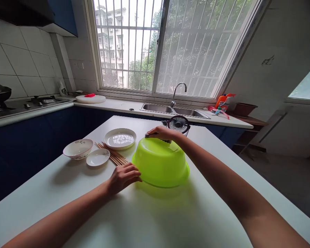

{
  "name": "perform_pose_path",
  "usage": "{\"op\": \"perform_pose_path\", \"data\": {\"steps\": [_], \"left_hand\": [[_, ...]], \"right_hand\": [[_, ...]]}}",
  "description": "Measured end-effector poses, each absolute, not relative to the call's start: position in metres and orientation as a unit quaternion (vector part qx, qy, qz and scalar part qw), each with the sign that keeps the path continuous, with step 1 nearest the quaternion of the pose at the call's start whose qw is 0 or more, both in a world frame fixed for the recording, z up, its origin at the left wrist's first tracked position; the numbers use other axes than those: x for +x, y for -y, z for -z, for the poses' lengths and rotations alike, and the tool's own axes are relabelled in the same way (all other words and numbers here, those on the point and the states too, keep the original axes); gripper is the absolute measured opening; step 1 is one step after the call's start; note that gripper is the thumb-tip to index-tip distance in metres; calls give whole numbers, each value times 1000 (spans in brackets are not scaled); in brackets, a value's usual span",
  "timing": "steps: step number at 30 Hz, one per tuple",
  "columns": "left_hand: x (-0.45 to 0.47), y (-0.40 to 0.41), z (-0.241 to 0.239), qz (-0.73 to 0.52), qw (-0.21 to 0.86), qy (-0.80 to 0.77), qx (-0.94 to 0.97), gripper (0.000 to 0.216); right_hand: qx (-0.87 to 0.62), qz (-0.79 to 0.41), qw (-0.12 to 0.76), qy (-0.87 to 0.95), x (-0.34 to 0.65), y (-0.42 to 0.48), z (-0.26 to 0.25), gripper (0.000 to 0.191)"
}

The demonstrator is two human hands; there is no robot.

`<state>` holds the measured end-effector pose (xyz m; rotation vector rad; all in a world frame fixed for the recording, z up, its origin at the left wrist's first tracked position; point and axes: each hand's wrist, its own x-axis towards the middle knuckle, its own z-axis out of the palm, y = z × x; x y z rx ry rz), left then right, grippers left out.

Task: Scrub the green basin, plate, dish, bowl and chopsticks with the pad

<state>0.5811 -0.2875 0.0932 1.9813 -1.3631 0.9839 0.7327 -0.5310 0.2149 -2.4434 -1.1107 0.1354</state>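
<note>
Both forearms stretched forward over the tabletop [144, 220]. Left hand [122, 177] lay low, fingers loosely bent against the rim of the upturned green basin [160, 165], which sat mid-tabletop beside the chopsticks [113, 156]. Right hand [161, 132] arched over the basin's base, fingers pinching a dark scrubber [147, 135].

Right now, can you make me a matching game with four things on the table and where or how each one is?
Things:
1. basin
2. chopsticks
3. fan
4. scrubber

Place or state:
A. lying beside the saucer
B. upside down
C. under the right hand
D. standing behind the basin

Pairs: 1-B, 2-A, 3-D, 4-C
</note>
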Motion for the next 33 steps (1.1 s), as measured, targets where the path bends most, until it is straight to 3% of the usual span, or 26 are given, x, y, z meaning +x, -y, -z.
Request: {"op": "perform_pose_path", "data": {"steps": [10,18,33], "left_hand": [[579,287,-93,-341,256,505,751,11],[576,293,-95,-346,252,502,751,15],[580,293,-92,-376,236,486,753,17]], "right_hand": [[-894,-48,240,375,729,579,-211,37],[-878,-2,308,367,700,632,-205,50],[-822,175,422,340,607,648,-161,30]]}}
